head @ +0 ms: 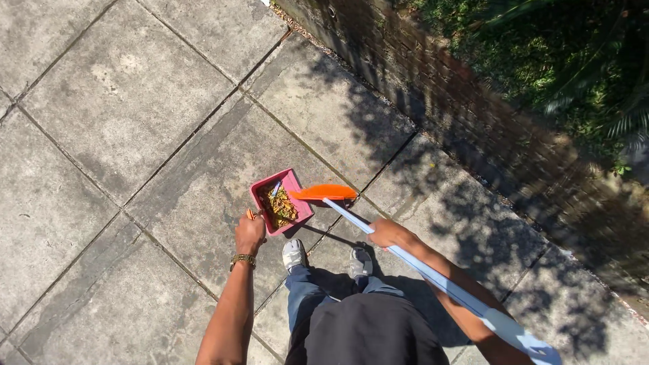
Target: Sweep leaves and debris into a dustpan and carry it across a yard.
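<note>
- The paved floor [135, 101] of grey slabs carries everything; I take the pink dustpan as my landmark, and a low brick wall [433, 101] runs well beyond it, with green plants behind.
- The broom [419, 267] is the longest thing I handle — a pale blue handle running from beside my right elbow down to an orange head [324, 192] that touches the dustpan's far corner. I judge it light and stiff; held at mid-handle it should swing easily.
- The pink dustpan [280, 201] lies flat on the floor just ahead of my shoes [327, 257]. It looks like thin, rigid plastic — light, likely to slide on the slab unless held at its handle on the near side.
- My right hand [387, 233] sits right of the dustpan, fingers wrapped tight round the broom handle.
- My left hand [249, 233], a gold bracelet at the wrist, is at the dustpan's near edge, fingers curled round its orange grip.
- Dry leaves and scraps [279, 205] fill the dustpan; loose and featherlight, I'd say they spill if it tips.
</note>
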